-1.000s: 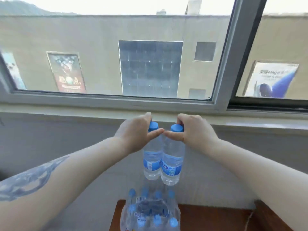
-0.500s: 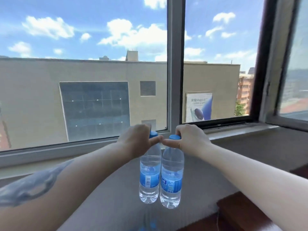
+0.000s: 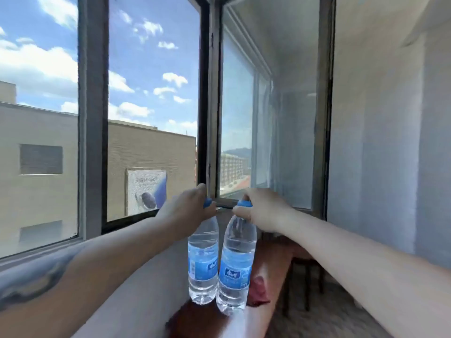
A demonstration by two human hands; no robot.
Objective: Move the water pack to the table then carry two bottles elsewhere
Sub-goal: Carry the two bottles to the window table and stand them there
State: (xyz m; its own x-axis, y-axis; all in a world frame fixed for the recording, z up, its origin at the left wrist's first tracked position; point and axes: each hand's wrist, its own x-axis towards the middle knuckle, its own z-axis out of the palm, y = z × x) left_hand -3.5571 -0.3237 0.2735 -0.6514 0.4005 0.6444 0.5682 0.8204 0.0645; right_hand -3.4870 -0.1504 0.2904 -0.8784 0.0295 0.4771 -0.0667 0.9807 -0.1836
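While both bottles hang in the air, nothing is set down; the details follow.

Left bottle: held by its blue cap, hanging upright; its side is touching or just beside the other bottle.
Right bottle: held the same way, tilted slightly; its base is seen over the long wooden ledge but is not judged to rest on it.
Left hand: fingers closed around the left bottle's cap and neck.
Right hand: fingers clamped on the right bottle's cap from above.
Water pack: not in view; whether it sits on the table cannot be told.
Surroundings: a window frame is seen ahead, a pale wall to the right.
Step in hand: the carrying of two bottles elsewhere is judged under way.
Next move: a firm cap grip is called for until a landing surface is reached; the bottles are then to be lowered upright, kept from knocking together.
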